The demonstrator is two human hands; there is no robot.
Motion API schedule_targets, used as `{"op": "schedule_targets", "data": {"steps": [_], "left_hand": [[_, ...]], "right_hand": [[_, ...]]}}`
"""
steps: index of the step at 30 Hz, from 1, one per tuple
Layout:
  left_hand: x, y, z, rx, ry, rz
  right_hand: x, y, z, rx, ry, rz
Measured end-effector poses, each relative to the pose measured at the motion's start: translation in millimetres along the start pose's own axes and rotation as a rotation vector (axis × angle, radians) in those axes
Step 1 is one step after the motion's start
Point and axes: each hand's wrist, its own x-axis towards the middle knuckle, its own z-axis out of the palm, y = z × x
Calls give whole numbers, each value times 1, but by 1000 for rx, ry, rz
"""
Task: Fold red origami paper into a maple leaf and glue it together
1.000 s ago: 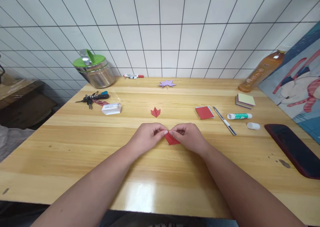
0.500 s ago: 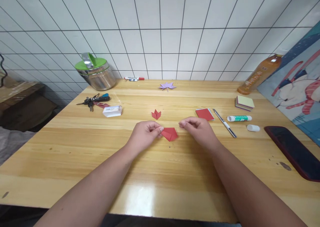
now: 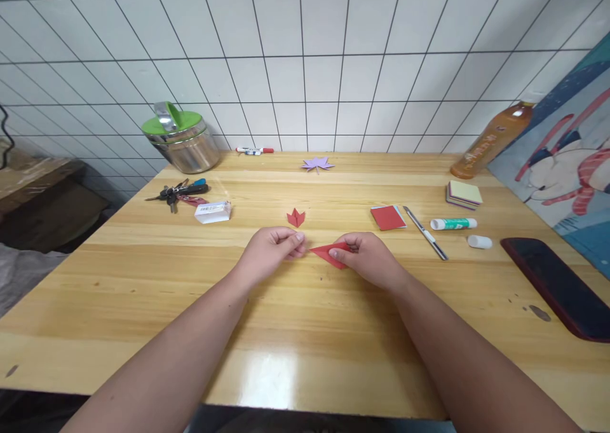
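My right hand (image 3: pixel 366 256) pinches a folded piece of red paper (image 3: pixel 328 252) between thumb and fingers, just above the table. The paper's pointed end faces left, toward my left hand (image 3: pixel 279 248). That hand's thumb and fingers are closed together, a small gap away from the tip, with nothing visible in them. Beyond my left hand lies a small red folded paper piece (image 3: pixel 296 217) with several points. Behind my right hand is a stack of square paper (image 3: pixel 388 217), a red sheet on top.
A utility knife (image 3: pixel 426 233), glue stick (image 3: pixel 454 224), its white cap (image 3: pixel 479 241), sticky notes (image 3: pixel 464 194), phone (image 3: pixel 557 287) and drink bottle (image 3: pixel 493 140) are on the right. Left are keys (image 3: pixel 178 192), a small white box (image 3: pixel 213 212) and steel pot (image 3: pixel 183 140). A purple paper leaf (image 3: pixel 318 164) lies behind.
The red paper has passed from my left hand's grip to my right hand's. Its narrow point now faces left. My left hand has let go and sits slightly apart from it.
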Motion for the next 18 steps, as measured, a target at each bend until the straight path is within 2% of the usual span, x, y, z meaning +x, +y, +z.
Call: {"op": "schedule_targets", "data": {"steps": [6,12,18], "left_hand": [[-4,0,6,193,-47,46],[-4,3,2,96,-170,-27],[-4,3,2,204,-133,61]], "right_hand": [[0,0,3,-15,-33,-6],[0,-3,2,-66,-1,-32],[-1,-3,3,13,-33,-21]]}}
